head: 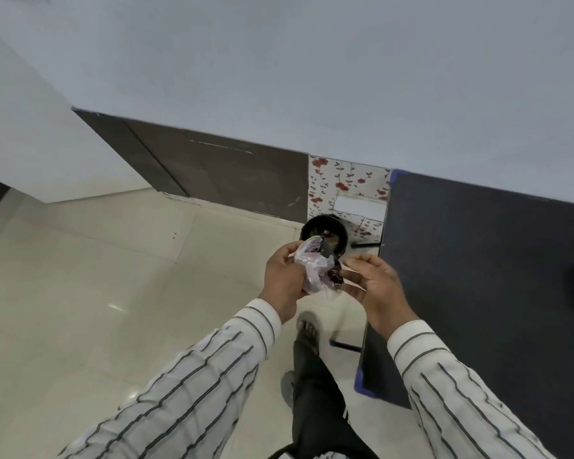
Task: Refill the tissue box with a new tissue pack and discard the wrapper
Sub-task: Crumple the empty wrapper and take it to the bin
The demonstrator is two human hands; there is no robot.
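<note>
A glossy cream tiled floor (113, 293) carries the scene. On it, against the wall, stands a round black bin (325, 231) with its mouth open (some scraps show inside). Just to the bin's right stands a dark table (478, 276) with blue-taped corners. The person's sandalled foot (309, 329) rests on the tiles nearby.

Crinkled clear plastic wrapper (314, 266) (thin, shiny), glossy floor tiles (113, 276), matt table (478, 276).

Both hands raised close together, left hand (284, 276) clenched, right hand (373, 283) half-curled
</note>
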